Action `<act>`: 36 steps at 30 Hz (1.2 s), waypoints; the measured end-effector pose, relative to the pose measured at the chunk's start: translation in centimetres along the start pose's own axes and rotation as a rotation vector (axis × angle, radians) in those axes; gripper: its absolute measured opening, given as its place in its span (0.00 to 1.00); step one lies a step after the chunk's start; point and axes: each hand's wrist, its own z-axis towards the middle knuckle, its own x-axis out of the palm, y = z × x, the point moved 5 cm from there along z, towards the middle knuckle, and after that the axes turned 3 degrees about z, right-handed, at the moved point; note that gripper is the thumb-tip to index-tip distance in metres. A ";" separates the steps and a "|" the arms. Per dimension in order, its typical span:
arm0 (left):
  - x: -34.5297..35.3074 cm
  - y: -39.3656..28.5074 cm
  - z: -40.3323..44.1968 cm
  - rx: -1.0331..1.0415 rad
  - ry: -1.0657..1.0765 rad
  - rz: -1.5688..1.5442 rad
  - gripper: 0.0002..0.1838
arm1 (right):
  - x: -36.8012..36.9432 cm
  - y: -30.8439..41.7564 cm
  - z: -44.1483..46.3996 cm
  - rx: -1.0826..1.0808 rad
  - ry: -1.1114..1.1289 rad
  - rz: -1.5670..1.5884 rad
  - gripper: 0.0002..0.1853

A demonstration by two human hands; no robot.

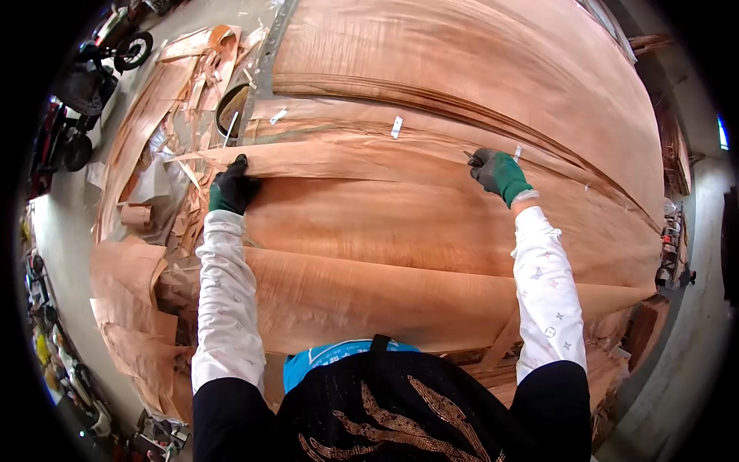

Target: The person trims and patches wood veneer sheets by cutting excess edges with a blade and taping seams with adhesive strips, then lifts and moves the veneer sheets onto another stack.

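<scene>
Wide reddish-brown wood veneer sheets (362, 219) lie in front of me, overlapping. A narrow veneer strip (323, 160) runs across them, its pointed left end sticking out past the edge. My left hand (234, 187), in a black and green glove, is closed on the strip near that end, thumb up. My right hand (497, 175), gloved alike, is closed above the sheets towards the right; a small dark tip shows at its fingers, too small to name. Small white tape pieces (396, 127) are stuck on the veneer near the right hand and farther left.
Beyond lies a large veneer stack (462, 54) with layered edges. Torn veneer scraps (146, 138) cover the floor at left, beside a round container (231, 108). Motorbikes (85, 115) stand farther left. A curled veneer sheet (385, 300) lies close to my body.
</scene>
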 end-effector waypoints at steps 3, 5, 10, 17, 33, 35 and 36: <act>2.1 -2.3 -2.8 0.211 -0.292 0.423 0.12 | -1.2 0.7 -0.2 -0.028 -0.025 -0.006 0.14; 3.4 -2.9 -3.5 0.270 -0.343 0.476 0.13 | -1.9 0.9 -0.1 -0.057 -0.097 -0.014 0.14; 1.2 -2.9 -3.1 0.759 -0.028 1.038 0.18 | -2.1 0.1 -0.1 -0.148 -0.195 -0.082 0.13; 1.1 -2.5 -0.4 0.400 0.112 0.406 0.15 | -4.1 1.9 -1.4 -0.158 -0.248 0.080 0.10; 16.4 1.8 -6.0 1.191 -0.008 1.792 0.30 | -3.2 2.5 2.1 -0.241 -0.275 -0.184 0.09; 15.4 2.9 -5.3 1.068 -0.057 1.879 0.30 | -3.4 2.5 2.1 -0.265 -0.300 -0.173 0.09; 15.0 3.2 -5.1 1.077 -0.092 1.870 0.30 | -3.5 2.3 2.3 -0.285 -0.317 -0.168 0.09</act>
